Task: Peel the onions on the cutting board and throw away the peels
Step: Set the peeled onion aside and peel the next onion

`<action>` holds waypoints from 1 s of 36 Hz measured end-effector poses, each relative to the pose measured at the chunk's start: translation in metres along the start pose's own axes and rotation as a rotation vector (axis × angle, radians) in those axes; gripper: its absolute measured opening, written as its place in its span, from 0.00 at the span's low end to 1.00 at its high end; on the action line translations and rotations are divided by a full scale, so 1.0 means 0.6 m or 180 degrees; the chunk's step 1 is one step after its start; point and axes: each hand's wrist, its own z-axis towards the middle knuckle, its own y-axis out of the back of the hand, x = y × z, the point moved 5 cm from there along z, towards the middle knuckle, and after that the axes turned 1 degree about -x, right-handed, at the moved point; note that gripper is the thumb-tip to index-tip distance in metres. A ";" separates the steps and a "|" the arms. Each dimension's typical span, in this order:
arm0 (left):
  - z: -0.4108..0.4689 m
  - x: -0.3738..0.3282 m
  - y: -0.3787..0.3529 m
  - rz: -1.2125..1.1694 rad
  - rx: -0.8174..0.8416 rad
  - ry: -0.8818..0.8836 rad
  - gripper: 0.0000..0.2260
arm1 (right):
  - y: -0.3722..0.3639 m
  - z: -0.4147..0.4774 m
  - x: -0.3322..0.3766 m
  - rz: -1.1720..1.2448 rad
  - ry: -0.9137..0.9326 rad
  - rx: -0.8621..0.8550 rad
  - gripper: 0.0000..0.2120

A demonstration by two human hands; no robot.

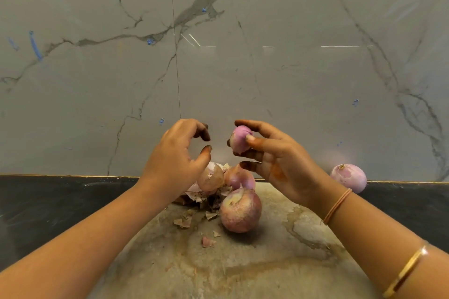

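Board (243, 262): on the table (48, 201), its back edge at the wall (218, 56).
Near onion (240, 211): on the board, about mid-width.
Far onion (239, 177): just behind the near onion.
Peels (209, 184): heaped just left of the far onion.
Scraps (207, 241): on the board, left of and before the near onion.
Side onion (348, 177): on the table, right of the board, by the wall.
Held onion (239, 139): in the right hand (279, 160), above the far onion.
Left hand (175, 160): left of the held onion, apart from it, above the peels.

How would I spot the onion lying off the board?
Follow the marble wall down to the black counter, right of the cutting board. The lone onion there sits off the board, smooth pale purple, unlike the brownish onions among peels on the board.
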 end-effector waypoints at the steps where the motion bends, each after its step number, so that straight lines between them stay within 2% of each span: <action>1: -0.001 -0.003 -0.001 -0.0060 0.0021 -0.0098 0.10 | 0.000 0.000 0.001 0.0172 -0.0021 0.0001 0.13; 4: -0.004 -0.020 0.000 -0.0212 0.0022 -0.0457 0.10 | 0.002 0.000 0.004 0.0487 -0.0058 -0.0028 0.12; 6: -0.007 -0.033 0.003 -0.0257 -0.0041 -0.0650 0.15 | 0.003 0.000 0.004 0.0491 -0.0079 -0.0066 0.12; 10: -0.010 -0.043 0.005 -0.0105 -0.0193 -0.0837 0.21 | -0.003 -0.001 0.001 0.0355 -0.0090 0.0004 0.18; 19: -0.008 -0.041 0.010 -0.0247 -0.0223 -0.0835 0.12 | -0.009 -0.004 -0.002 0.0118 -0.0197 0.0122 0.19; 25: -0.007 -0.037 0.012 -0.0486 -0.0178 -0.0793 0.10 | -0.008 -0.006 -0.002 0.0051 -0.0234 0.0167 0.18; 33: -0.006 -0.037 0.020 -0.0522 -0.0389 -0.0915 0.07 | -0.008 -0.006 -0.004 -0.0085 -0.0237 0.0188 0.17; 36: -0.008 -0.038 0.020 -0.0546 -0.0276 -0.0912 0.10 | -0.004 -0.004 -0.002 -0.0218 -0.0253 0.0058 0.17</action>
